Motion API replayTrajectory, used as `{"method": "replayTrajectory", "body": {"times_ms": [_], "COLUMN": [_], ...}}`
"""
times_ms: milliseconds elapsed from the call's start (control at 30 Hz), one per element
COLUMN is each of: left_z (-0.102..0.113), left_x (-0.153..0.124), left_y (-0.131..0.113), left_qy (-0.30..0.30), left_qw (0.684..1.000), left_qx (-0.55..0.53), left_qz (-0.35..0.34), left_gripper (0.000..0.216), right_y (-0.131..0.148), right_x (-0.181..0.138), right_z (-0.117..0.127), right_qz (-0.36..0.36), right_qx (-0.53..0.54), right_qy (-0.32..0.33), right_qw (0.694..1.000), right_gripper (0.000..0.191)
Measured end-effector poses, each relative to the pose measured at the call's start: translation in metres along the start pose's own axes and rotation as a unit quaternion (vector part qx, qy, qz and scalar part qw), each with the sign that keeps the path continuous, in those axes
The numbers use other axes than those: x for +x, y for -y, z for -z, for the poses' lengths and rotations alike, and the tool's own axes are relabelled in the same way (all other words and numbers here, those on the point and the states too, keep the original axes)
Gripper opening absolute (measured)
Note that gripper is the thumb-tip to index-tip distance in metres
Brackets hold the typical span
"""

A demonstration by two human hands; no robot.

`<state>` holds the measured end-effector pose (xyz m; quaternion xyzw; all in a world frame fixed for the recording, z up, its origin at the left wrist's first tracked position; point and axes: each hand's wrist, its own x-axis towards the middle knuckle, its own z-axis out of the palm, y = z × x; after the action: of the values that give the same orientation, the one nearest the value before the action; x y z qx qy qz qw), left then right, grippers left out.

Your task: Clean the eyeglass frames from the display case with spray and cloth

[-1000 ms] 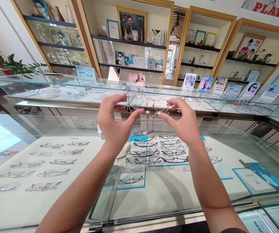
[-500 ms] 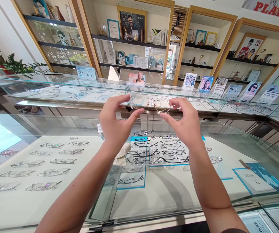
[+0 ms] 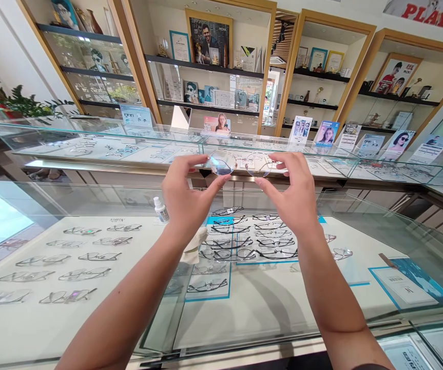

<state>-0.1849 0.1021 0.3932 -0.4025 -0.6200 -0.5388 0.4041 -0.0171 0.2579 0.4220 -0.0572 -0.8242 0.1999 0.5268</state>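
A pair of thin-rimmed round eyeglasses (image 3: 223, 163) is held up above the glass counter, level between both hands. My left hand (image 3: 188, 192) pinches the left rim between thumb and fingers. On the other side, my right hand (image 3: 296, 192) grips the right rim the same way. The lenses are clear, with a bluish reflection on the left one. Below the hands, several dark-framed eyeglasses (image 3: 277, 253) lie in rows inside the display case. By my left wrist stands a small white spray bottle (image 3: 161, 209), with a beige cloth (image 3: 192, 252) near it.
The glass display case (image 3: 244, 339) spans the foreground, with more eyeglasses (image 3: 86, 273) on its left side and a blue-edged card (image 3: 406, 288) on its right. Behind it runs another glass counter (image 3: 159, 134) with standing cards. Wooden shelves (image 3: 206, 67) line the back wall.
The eyeglasses have tilted slightly, so the lenses face me more fully and a bluish reflection shows on the left one. My left hand has shifted a little right; the spray bottle is more visible.
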Motion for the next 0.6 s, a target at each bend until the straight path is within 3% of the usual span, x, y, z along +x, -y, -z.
{"method": "replayTrajectory", "body": {"times_ms": [400,600], "left_z": [-0.0027,-0.0060], "left_x": [-0.0048,-0.0063], "left_y": [-0.0019,0.0012], "left_qy": [-0.070,-0.078], "left_qw": [0.993,0.992], "left_qx": [0.020,0.043], "left_qz": [-0.092,-0.084], "left_gripper": [0.054,0.058], "right_y": [-0.0063,-0.0054], "right_x": [-0.0018,-0.0020], "right_z": [-0.0054,-0.0081], "right_qz": [-0.002,-0.011], "right_qx": [-0.016,-0.021], "right_qy": [0.002,0.008], "right_qw": [1.000,1.000], "right_gripper": [0.037,0.035]}}
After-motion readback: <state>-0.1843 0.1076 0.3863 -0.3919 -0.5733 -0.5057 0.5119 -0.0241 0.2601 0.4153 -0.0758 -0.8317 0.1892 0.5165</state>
